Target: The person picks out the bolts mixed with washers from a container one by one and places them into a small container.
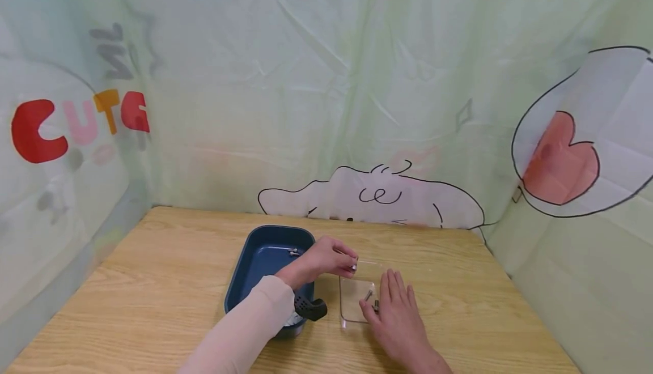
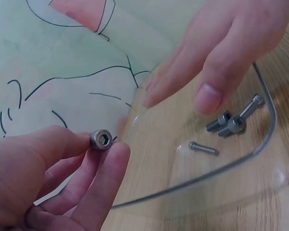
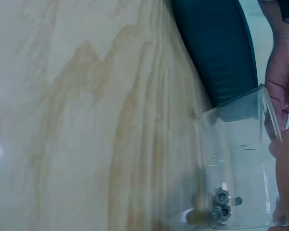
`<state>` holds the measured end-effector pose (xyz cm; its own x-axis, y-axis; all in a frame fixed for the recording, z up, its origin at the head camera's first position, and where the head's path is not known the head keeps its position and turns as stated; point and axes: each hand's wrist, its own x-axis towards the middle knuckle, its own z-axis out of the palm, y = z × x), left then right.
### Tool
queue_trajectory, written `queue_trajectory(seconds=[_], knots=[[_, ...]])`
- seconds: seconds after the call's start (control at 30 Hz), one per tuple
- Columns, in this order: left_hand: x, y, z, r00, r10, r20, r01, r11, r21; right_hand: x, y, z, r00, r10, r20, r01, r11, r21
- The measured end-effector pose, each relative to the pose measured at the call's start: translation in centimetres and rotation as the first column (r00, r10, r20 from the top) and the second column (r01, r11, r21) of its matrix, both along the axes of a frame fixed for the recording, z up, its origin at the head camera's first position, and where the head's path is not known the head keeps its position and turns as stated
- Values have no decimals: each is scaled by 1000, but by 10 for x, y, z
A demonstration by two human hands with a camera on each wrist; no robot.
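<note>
My left hand pinches a hex socket bolt between thumb and fingertips, its socket head toward the left wrist camera. The hand is above the far end of a clear plastic box. Inside the box lie several loose bolts of differing sizes, also bunched low in the right wrist view. My right hand lies along the right side of the box, fingers straight, touching its rim. Part of the box is hidden beneath that hand.
A dark blue bin stands left of the clear box, partly covered by my left forearm. A few bolts lie in its far part, and something white shows near its front. A printed curtain hangs behind the wooden table.
</note>
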<state>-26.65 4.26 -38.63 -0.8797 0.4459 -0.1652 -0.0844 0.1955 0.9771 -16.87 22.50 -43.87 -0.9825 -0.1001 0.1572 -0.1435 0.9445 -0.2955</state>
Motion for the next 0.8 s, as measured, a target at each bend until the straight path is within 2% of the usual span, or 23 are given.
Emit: queue_trajectory(seconds=[0.1, 0.33, 0.53, 0.8], knots=[[0, 5, 0, 1000, 4, 9, -4, 1000, -10, 0, -1, -2, 1000, 1, -10, -1, 1000, -13], [1, 14, 0, 999, -36, -14, 35, 997, -66, 0, -2, -4, 1000, -12, -17, 12, 1000, 1], [3, 18, 2, 1000, -29, -11, 28, 995, -96, -3, -2, -4, 999, -18, -28, 19, 1000, 15], [5, 24, -4, 1000, -8, -6, 7, 993, -119, -1, -2, -5, 1000, -22, -14, 22, 1000, 13]])
